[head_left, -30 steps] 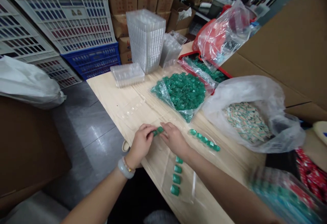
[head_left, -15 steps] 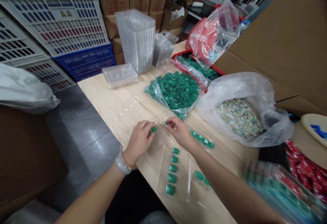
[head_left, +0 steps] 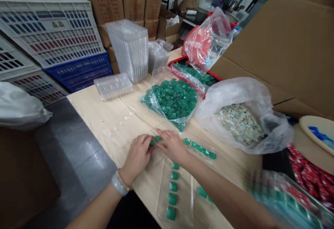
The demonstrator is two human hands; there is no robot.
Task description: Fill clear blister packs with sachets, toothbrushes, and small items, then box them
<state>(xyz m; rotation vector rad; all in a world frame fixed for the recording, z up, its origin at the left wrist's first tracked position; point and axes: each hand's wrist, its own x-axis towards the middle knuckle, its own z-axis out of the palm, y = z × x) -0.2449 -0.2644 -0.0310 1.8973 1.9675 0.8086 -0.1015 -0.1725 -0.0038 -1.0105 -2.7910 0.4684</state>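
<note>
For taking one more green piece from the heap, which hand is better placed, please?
Probably the right hand: it is closer to the heap of green pieces, while the left hand is farther off and holds a green piece.

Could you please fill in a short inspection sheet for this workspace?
Surface: pale wooden table, grain visible.
Job's things: a column of green pieces on clear plastic; a slanting row farther off, to its right; a heap beyond the hands.
Clutter: stacked clear trays, an open white bag holding pale pieces, a red tray partly under plastic.
Hands: left hand pinches a green piece; right hand is at another beside it, its grip unclear.
Cables: nothing seen.
Surroundings: white crates, a blue crate, brown cartons, large cardboard at right.
</note>
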